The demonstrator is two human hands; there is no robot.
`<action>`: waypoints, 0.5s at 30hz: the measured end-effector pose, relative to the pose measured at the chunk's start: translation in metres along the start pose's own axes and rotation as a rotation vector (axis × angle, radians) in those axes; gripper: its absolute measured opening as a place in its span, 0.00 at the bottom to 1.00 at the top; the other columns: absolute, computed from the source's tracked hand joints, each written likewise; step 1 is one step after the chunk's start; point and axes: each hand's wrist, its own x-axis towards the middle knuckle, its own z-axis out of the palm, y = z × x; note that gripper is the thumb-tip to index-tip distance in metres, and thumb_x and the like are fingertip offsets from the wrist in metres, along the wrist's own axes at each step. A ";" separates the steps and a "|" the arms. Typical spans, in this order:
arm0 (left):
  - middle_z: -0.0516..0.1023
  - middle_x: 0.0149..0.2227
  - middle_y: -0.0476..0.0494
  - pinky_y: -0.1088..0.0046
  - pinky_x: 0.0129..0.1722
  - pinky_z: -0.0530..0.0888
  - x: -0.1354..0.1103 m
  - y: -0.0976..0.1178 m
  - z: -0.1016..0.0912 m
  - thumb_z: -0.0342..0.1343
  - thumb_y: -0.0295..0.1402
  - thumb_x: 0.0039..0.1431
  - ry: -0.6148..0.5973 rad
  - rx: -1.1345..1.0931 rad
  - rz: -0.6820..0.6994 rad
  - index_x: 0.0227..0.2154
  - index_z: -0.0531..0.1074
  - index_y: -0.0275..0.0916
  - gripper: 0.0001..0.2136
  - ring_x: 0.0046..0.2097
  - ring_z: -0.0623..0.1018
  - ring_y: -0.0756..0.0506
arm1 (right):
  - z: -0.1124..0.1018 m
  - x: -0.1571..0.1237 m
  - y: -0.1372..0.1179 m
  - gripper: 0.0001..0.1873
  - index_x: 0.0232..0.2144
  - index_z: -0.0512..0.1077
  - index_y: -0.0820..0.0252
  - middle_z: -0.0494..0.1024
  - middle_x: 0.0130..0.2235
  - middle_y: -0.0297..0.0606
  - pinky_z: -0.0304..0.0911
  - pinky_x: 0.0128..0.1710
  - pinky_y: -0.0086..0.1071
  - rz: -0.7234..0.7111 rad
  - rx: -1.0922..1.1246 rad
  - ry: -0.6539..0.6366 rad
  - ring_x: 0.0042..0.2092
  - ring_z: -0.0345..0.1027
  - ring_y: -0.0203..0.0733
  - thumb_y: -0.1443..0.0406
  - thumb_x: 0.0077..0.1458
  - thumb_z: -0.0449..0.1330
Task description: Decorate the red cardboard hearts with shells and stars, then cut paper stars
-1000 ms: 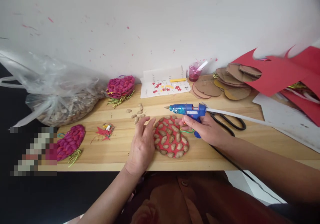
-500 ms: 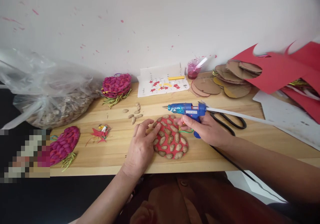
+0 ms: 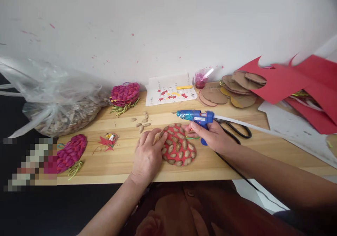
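A red disc (image 3: 173, 151) covered with peanuts lies on the table in front of me. My left hand (image 3: 149, 150) rests at its left edge, fingers bent, with thumb and index finger closed on a peanut (image 3: 161, 134) at the rim. Part of that peanut is hidden by the fingers. My right hand (image 3: 214, 136) grips a blue glue gun (image 3: 196, 117) above the disc's upper right. Its nozzle points left, and a long white glue stick (image 3: 237, 121) sticks out of the back. A green cord (image 3: 192, 137) shows at the disc's right edge.
Loose peanuts (image 3: 142, 124) lie beyond my left hand, with a plastic bag of peanuts (image 3: 68, 115) further left. Black-handled scissors (image 3: 244, 130) lie behind the glue gun. Cardboard discs (image 3: 214, 95), red paper (image 3: 313, 88) and a cup of pink liquid (image 3: 200, 83) stand toward the back.
The view has shifted slightly, so things at the back appear a little lower. Both hands keep nearly the same position, with the glue gun still held over the disc.
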 end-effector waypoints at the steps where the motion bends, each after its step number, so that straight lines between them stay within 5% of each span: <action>1: 0.72 0.54 0.37 0.54 0.50 0.75 -0.001 0.003 -0.002 0.51 0.19 0.58 0.000 -0.009 -0.017 0.51 0.75 0.42 0.21 0.50 0.71 0.38 | -0.001 0.002 -0.001 0.21 0.34 0.77 0.57 0.80 0.37 0.37 0.76 0.45 0.40 -0.004 0.002 0.009 0.44 0.77 0.45 0.46 0.52 0.66; 8: 0.78 0.44 0.41 0.63 0.48 0.74 0.011 0.010 -0.020 0.54 0.28 0.65 0.118 -0.229 -0.081 0.46 0.76 0.41 0.10 0.44 0.76 0.44 | -0.011 0.010 -0.008 0.28 0.31 0.75 0.59 0.79 0.33 0.38 0.77 0.37 0.33 0.059 0.065 0.091 0.41 0.76 0.45 0.42 0.41 0.70; 11: 0.79 0.38 0.43 0.66 0.45 0.74 0.025 0.000 -0.022 0.54 0.31 0.66 0.059 -0.292 -0.071 0.38 0.78 0.40 0.08 0.41 0.77 0.45 | -0.013 0.010 -0.008 0.27 0.31 0.74 0.59 0.77 0.33 0.38 0.77 0.33 0.31 0.056 0.061 0.077 0.40 0.76 0.44 0.43 0.43 0.69; 15: 0.77 0.43 0.42 0.67 0.44 0.76 0.032 -0.010 -0.016 0.53 0.31 0.64 -0.020 -0.441 -0.160 0.41 0.78 0.40 0.09 0.43 0.79 0.46 | -0.015 0.009 -0.007 0.26 0.33 0.74 0.60 0.76 0.35 0.40 0.76 0.27 0.28 0.041 0.014 0.048 0.42 0.75 0.46 0.43 0.48 0.67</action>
